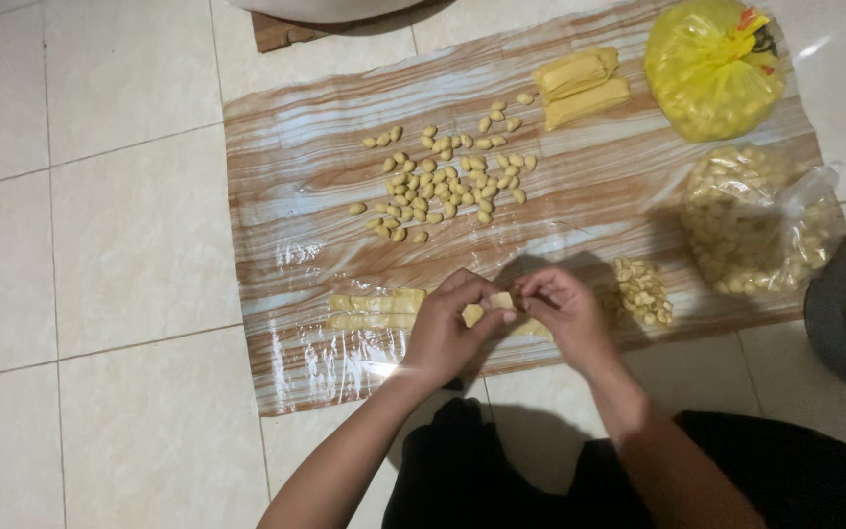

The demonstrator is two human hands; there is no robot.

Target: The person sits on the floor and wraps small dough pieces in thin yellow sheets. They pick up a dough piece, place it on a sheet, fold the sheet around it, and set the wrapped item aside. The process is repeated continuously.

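Note:
My left hand and my right hand meet over the near edge of a wood-patterned plastic sheet on the floor. Together they pinch a small piece of yellow dough between their fingertips. Long yellow dough strips lie on the sheet just left of my left hand. Several small shaped dough pieces are spread over the middle of the sheet. A small heap of pieces sits just right of my right hand.
Two yellow dough blocks lie at the far side of the sheet. A tied yellow plastic bag and a clear bag of pieces are at the right. A grey bowl stands at the right edge. White floor tiles surround the sheet.

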